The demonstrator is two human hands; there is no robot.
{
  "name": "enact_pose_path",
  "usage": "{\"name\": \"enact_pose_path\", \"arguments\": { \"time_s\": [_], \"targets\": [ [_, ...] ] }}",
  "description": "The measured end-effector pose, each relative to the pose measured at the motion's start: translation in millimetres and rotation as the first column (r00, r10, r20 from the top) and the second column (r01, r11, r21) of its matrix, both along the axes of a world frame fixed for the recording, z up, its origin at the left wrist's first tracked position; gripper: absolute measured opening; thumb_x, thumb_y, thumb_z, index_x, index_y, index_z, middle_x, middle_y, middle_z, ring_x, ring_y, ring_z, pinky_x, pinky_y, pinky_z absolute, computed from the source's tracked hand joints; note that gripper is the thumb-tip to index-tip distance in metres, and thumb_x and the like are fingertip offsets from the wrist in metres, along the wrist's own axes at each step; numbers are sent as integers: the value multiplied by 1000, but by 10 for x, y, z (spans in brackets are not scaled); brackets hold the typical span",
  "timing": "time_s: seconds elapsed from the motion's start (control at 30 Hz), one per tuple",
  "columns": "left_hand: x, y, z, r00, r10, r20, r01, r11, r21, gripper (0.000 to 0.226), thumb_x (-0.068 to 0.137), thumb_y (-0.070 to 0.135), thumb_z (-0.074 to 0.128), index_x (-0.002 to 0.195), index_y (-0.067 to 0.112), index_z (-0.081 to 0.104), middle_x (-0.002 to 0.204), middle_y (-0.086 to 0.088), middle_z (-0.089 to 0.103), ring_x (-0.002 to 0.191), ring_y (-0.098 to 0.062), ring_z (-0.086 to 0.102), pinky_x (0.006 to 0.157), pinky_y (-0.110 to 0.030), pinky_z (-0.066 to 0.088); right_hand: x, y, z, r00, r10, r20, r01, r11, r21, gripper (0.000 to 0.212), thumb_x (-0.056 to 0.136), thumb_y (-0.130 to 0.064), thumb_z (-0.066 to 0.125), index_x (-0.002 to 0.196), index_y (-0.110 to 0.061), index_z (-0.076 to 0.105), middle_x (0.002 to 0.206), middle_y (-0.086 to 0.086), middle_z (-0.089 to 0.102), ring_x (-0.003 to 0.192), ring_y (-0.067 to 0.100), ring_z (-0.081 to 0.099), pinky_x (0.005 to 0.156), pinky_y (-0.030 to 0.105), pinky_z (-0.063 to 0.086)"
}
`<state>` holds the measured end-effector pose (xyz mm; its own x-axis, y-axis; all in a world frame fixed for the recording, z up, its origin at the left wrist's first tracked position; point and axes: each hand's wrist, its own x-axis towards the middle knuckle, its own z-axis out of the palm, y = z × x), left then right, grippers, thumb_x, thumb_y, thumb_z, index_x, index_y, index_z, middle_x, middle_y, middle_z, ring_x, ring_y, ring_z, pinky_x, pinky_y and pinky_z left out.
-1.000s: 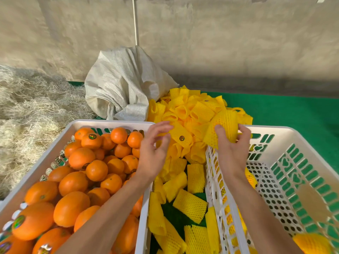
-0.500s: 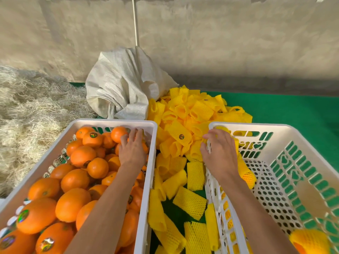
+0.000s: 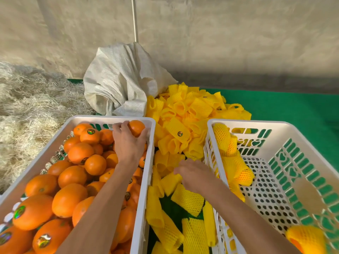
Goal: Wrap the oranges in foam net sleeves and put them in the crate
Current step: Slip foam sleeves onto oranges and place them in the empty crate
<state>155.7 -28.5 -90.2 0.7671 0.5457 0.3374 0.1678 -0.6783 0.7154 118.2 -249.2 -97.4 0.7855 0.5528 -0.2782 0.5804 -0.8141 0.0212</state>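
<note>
An orange (image 3: 136, 127) is now gripped by the left hand (image 3: 128, 143) — a change from before. A sleeve (image 3: 169, 182) is touched by the right hand (image 3: 194, 176) — its grip cannot be told.

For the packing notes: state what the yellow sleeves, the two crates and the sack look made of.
Yellow sleeves: soft foam mesh, matte, open lattice. Left crate and right crate: rigid moulded plastic, smooth white, perforated. Sack: probably woven plastic fabric, showing fine weave and creases.

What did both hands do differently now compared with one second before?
The left hand went into the left crate and grips an orange. The right hand let go its wrapped orange and reaches the loose sleeves. Crates stayed.
</note>
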Motion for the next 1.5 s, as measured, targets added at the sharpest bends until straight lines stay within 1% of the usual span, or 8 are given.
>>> {"name": "enact_pose_path", "arguments": {
  "time_s": [0.27,0.37,0.5,0.77,0.93,1.13,1.27,1.5],
  "targets": [
    [-119,-397,281,952,-246,183,286,927,-241,63,79,61,81,124,19,67,117,4,60,92,-9,64,80,-28,57,-10,426,-222,958,265,-113,-286,831,-477,61,100,-32,62,155,-24,37,170,1,10,156,30,0,126,52,5],
    [-176,-597,397,918,-330,219,381,585,-716,47,79,57,82,96,13,73,83,1,71,70,-9,68,85,-42,60,-31,434,-223,968,229,-106,-252,868,-428,64,99,-33,63,155,-17,36,167,7,23,155,29,12,126,51,8],
    [-253,-752,470,864,-345,366,396,18,-918,46,85,50,75,114,15,70,95,-5,69,85,-14,63,86,-33,58,33,284,115,982,-33,185,9,991,133,24,97,-27,61,116,-13,64,122,10,63,114,32,60,87,36,41],
    [-347,-748,406,872,-344,348,285,-221,-933,75,88,59,69,145,12,52,92,-4,53,74,-12,53,66,-24,50,-42,-167,236,858,-514,-3,185,303,935,45,99,-29,63,137,-30,39,129,-8,52,107,4,53,76,19,51],
    [-330,-810,383,834,-430,347,246,-273,-930,65,96,46,65,146,7,50,144,-20,58,113,-27,68,98,-36,58,-9,-124,281,806,-585,89,36,199,979,23,97,-25,67,110,-17,50,107,-2,50,93,8,50,72,5,41],
    [-323,-840,318,732,-595,332,264,-201,-943,64,103,58,46,147,12,54,143,-17,62,126,-32,65,103,-41,56,27,-100,260,894,-443,-66,154,164,974,24,105,-43,50,109,-22,60,105,-7,62,100,7,62,83,30,53],
    [-293,-807,279,740,-613,278,250,-133,-959,70,101,67,41,146,17,55,142,-13,64,135,-26,59,122,-47,37,74,-108,271,867,-438,-239,271,11,962,19,99,-36,63,109,-20,65,105,-11,69,101,-2,65,86,25,56],
    [-257,-814,243,744,-617,257,276,-66,-959,71,100,70,37,149,21,53,141,-7,65,136,-22,58,118,-45,41,39,-111,286,889,-371,-269,311,59,948,35,95,-53,62,122,-32,67,116,-13,68,107,-1,64,83,18,56]
  ]
}}
